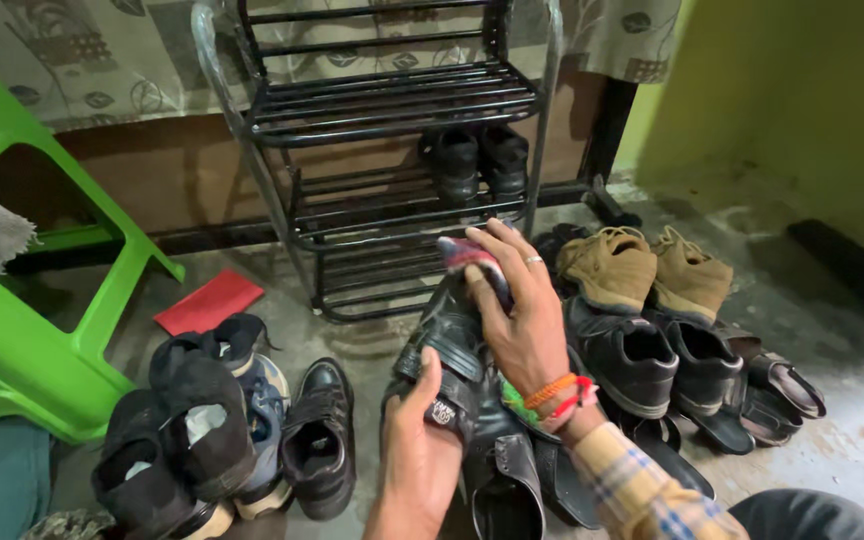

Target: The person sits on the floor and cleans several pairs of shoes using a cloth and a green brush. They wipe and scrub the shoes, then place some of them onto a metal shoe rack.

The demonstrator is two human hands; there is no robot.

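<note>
While we look down from the head view, our left hand [422, 450] grips the black leather strapped sandal [452, 350] above the floor; our right hand [522, 310] presses a red-blue cloth [467, 255] on it. Stiff, light, likely slick; hold the sole. Black metal shoe rack [392, 150] and tan lace-up shoes [642, 270] crowd close.

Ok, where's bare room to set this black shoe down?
The rack's upper shelves are bare; its middle shelf is free left of the black pair. Bare floor lies around the red card. Crowded: shoes left of the left hand, and tan shoes and sandals beyond the right hand.
</note>
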